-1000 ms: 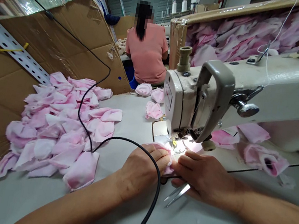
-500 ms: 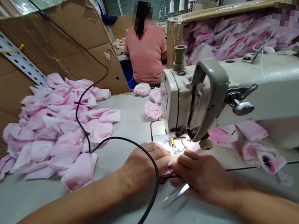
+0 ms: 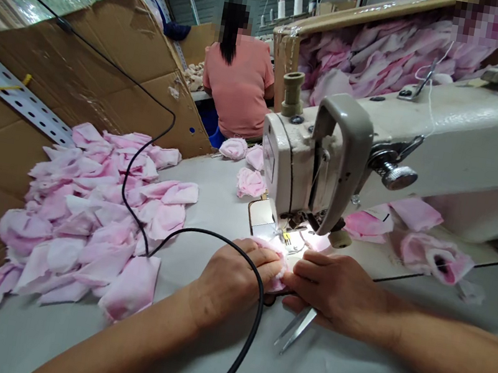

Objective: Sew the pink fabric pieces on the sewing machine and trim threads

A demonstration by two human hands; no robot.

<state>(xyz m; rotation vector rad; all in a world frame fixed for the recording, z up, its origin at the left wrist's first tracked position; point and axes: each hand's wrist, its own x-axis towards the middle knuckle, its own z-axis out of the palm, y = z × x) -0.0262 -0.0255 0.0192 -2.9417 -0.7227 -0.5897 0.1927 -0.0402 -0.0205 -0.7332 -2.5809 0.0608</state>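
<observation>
Small pink piece, soft and fuzzy, lying at centre frame right under the needle, lit bright by the machine lamp. Pinned flat from both sides, likely to keep the seam line straight as it feeds. Left hand pressing down on its near-left edge, fingers curled and closed onto the fabric. Right hand flat beside it, fingers nearly straight and together, tips touching the piece; snips poking out from under the palm, steel blades pointing toward lower centre, whether gripped or just covered impossible to tell. Black cable draped across the left wrist, running off to the upper left.

Behind, the machine, cream enamel, smooth, grey guard looping over its head. Left of frame, a heap of cut pink pieces, rounded, limp, within easy reach. More pink scraps at right under the arm. Grey table, matte. Cardboard walling the left. Upper centre, a person in a salmon top, back turned.
</observation>
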